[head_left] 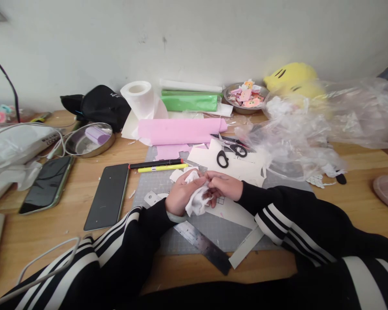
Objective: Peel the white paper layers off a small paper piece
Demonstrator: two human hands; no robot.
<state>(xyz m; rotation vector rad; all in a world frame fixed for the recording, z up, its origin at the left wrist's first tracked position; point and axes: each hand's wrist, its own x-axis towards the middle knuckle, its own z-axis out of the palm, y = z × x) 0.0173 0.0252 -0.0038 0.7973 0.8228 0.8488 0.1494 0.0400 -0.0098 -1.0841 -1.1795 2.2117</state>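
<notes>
My left hand (pixel 180 193) is closed around a crumpled white tissue (pixel 196 201) over the grey cutting mat (pixel 210 228). My right hand (pixel 223 186) meets it from the right, fingers curled and pressed into the same tissue. Both wrists rest above white paper pieces (pixel 234 211) and a metal ruler (pixel 202 244) lying on the mat. Black-handled scissors (pixel 230 153) lie just beyond my hands on white card. A black marker (pixel 157 163) and a yellow highlighter (pixel 163 168) lie side by side to the left of them.
Two phones (pixel 48 184) (pixel 108 196) lie at the left on the wooden desk. Behind are a tissue roll (pixel 139 99), pink (pixel 181 130) and green (pixel 189 102) foam rolls, two metal bowls (pixel 89 140) (pixel 245 97), a black cap (pixel 100 105), clear plastic wrap (pixel 310 125) and a yellow plush (pixel 292 79).
</notes>
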